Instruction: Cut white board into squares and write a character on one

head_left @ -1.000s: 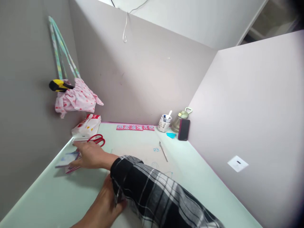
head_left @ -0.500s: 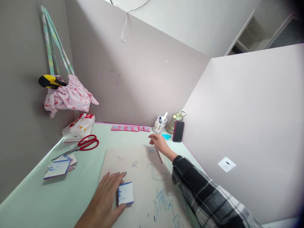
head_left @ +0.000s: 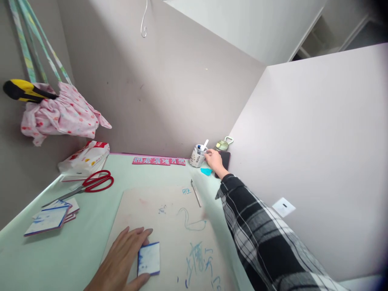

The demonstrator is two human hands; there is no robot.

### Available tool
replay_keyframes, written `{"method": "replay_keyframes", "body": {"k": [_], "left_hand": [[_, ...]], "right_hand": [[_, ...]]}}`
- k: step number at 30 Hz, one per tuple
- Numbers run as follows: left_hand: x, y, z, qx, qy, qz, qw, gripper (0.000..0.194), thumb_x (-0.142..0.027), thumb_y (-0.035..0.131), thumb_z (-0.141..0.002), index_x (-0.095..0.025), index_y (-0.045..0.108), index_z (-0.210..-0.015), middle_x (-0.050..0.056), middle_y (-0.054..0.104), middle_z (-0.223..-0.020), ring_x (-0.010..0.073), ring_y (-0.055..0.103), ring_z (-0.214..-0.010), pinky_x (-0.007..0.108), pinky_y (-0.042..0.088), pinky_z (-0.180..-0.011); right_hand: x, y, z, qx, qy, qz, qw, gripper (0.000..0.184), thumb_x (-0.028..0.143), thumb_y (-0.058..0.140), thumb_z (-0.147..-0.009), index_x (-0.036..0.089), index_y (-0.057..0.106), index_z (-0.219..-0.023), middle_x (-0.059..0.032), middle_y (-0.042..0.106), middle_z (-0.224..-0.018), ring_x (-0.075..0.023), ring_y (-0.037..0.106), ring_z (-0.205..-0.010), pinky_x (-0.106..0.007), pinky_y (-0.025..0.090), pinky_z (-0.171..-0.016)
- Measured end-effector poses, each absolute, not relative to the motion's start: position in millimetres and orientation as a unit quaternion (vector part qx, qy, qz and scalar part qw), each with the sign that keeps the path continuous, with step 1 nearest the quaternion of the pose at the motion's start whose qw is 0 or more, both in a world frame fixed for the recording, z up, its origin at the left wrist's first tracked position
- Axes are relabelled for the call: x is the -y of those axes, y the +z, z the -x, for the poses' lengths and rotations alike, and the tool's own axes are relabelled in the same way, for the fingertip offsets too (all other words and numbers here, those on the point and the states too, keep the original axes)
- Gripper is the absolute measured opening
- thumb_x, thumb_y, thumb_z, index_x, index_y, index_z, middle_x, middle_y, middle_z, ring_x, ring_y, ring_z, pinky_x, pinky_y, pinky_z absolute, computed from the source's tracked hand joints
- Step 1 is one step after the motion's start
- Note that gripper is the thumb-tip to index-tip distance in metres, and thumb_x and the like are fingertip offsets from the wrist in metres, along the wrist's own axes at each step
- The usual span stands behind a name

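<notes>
My left hand (head_left: 124, 258) lies on the drawing board (head_left: 172, 234), fingers stretched forward. Its thumb and index finger bracket a small square white card (head_left: 149, 258) with blue paint smears and blue edges, at its lower and upper left corners. At the back of the desk, my right hand (head_left: 215, 161) has its thumb and fingers at the right rim of a printed glass jar (head_left: 196, 157). A white stick (head_left: 205, 144) and a dark blue item stand in the jar. A silver pen (head_left: 196, 194) lies at the board's upper right edge.
Red-handled scissors (head_left: 97, 182) and stacked painted cards (head_left: 50, 220) lie left, near a tissue pack (head_left: 86, 159). Pink lettered tiles (head_left: 157, 161) line the back edge. A blue scrap (head_left: 206, 171), dark phone (head_left: 224, 159) and greenish bottle (head_left: 222, 144) sit right. A pink bag (head_left: 65, 115) hangs left.
My right hand has moved from above the pen, back and right to the jar's rim. The pen now shows fully. My left hand stays at the card. The view has shifted slightly.
</notes>
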State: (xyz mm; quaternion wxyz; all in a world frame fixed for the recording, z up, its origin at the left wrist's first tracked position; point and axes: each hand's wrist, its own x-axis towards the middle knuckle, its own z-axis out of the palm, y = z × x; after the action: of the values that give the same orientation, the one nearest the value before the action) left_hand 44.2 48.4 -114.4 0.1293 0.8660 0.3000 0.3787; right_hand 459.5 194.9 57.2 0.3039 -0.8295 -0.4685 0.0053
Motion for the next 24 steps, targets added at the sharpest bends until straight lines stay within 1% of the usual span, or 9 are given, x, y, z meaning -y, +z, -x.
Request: {"method": "replay_keyframes", "body": {"k": [4, 7, 10, 12, 14, 17, 21, 24], "left_hand": [[-50.5, -117.9, -41.8, -0.279, 0.354, -0.885, 0.117, 0.081, -0.032, 0.066, -0.079, -0.04, 0.031, -0.152, 0.002, 0.066, -0.133, 0.0307, 0.06, -0.125, 0.046, 0.046, -0.111], [-48.3, -121.8, -37.7, -0.28, 0.32, -0.9, 0.098, 0.086, -0.03, 0.066, -0.078, -0.037, 0.027, -0.154, 0.004, 0.058, -0.143, 0.0332, 0.054, -0.131, 0.049, 0.049, -0.108], [-43.7, -124.6, -33.4, -0.309, 0.279, -0.906, 0.073, 0.087, -0.028, 0.066, -0.08, -0.033, 0.023, -0.156, 0.007, 0.048, -0.152, 0.0354, 0.046, -0.138, 0.049, 0.052, -0.104], [-41.8, -124.2, -32.1, -0.314, 0.264, -0.909, 0.066, 0.087, -0.029, 0.065, -0.081, -0.032, 0.022, -0.157, 0.007, 0.046, -0.154, 0.0356, 0.045, -0.139, 0.05, 0.051, -0.105], [-41.7, -120.1, -32.7, -0.308, 0.271, -0.909, 0.073, 0.088, -0.028, 0.065, -0.08, -0.032, 0.022, -0.156, 0.007, 0.049, -0.152, 0.0347, 0.048, -0.137, 0.051, 0.049, -0.107], [-43.0, -105.1, -36.3, -0.293, 0.305, -0.9, 0.105, 0.086, -0.023, 0.064, -0.078, -0.034, 0.025, -0.155, 0.005, 0.058, -0.144, 0.0324, 0.053, -0.132, 0.049, 0.045, -0.112], [-42.8, -79.3, -41.8, -0.311, 0.318, -0.883, 0.15, 0.079, -0.022, 0.064, -0.079, -0.036, 0.032, -0.15, 0.003, 0.066, -0.133, 0.03, 0.057, -0.129, 0.047, 0.04, -0.116], [-40.5, -69.9, -46.7, -0.325, 0.354, -0.865, 0.146, 0.074, -0.025, 0.061, -0.082, -0.033, 0.032, -0.15, 0.003, 0.067, -0.129, 0.028, 0.056, -0.13, 0.046, 0.039, -0.117]], "right_hand": [[-228.0, 66.3, -460.7, 0.438, -0.021, 0.844, 0.309, 0.032, 0.035, 0.062, -0.096, 0.017, 0.06, -0.123, -0.0092, 0.062, -0.124, -0.0239, 0.063, -0.107, -0.046, 0.053, -0.09], [-246.8, 69.2, -466.1, 0.411, -0.034, 0.854, 0.316, 0.034, 0.035, 0.062, -0.096, 0.017, 0.059, -0.125, -0.0097, 0.06, -0.127, -0.0246, 0.062, -0.108, -0.046, 0.053, -0.091], [-259.1, 69.5, -471.8, 0.397, -0.031, 0.859, 0.321, 0.033, 0.035, 0.062, -0.096, 0.017, 0.06, -0.123, -0.0093, 0.061, -0.124, -0.024, 0.063, -0.106, -0.045, 0.054, -0.089], [-263.3, 68.4, -474.0, 0.395, -0.022, 0.859, 0.326, 0.031, 0.034, 0.062, -0.096, 0.016, 0.061, -0.12, -0.0086, 0.063, -0.121, -0.0228, 0.064, -0.103, -0.044, 0.055, -0.087], [-264.5, 67.9, -474.1, 0.394, -0.017, 0.854, 0.34, 0.029, 0.034, 0.062, -0.096, 0.016, 0.062, -0.118, -0.008, 0.064, -0.118, -0.0218, 0.065, -0.099, -0.042, 0.056, -0.085], [-261.3, 72.8, -470.4, 0.388, -0.027, 0.839, 0.381, 0.027, 0.034, 0.062, -0.096, 0.016, 0.063, -0.115, -0.0074, 0.065, -0.115, -0.0211, 0.065, -0.097, -0.042, 0.056, -0.084], [-243.5, 91.8, -461.2, 0.383, -0.067, 0.788, 0.477, 0.02, 0.032, 0.062, -0.095, 0.015, 0.064, -0.106, -0.0061, 0.066, -0.109, -0.021, 0.064, -0.099, -0.042, 0.052, -0.088], [-217.3, 104.5, -451.3, 0.389, -0.079, 0.729, 0.558, 0.01, 0.025, 0.062, -0.091, 0.016, 0.063, -0.095, -0.0051, 0.066, -0.099, -0.021, 0.061, -0.098, -0.039, 0.049, -0.09]]}}
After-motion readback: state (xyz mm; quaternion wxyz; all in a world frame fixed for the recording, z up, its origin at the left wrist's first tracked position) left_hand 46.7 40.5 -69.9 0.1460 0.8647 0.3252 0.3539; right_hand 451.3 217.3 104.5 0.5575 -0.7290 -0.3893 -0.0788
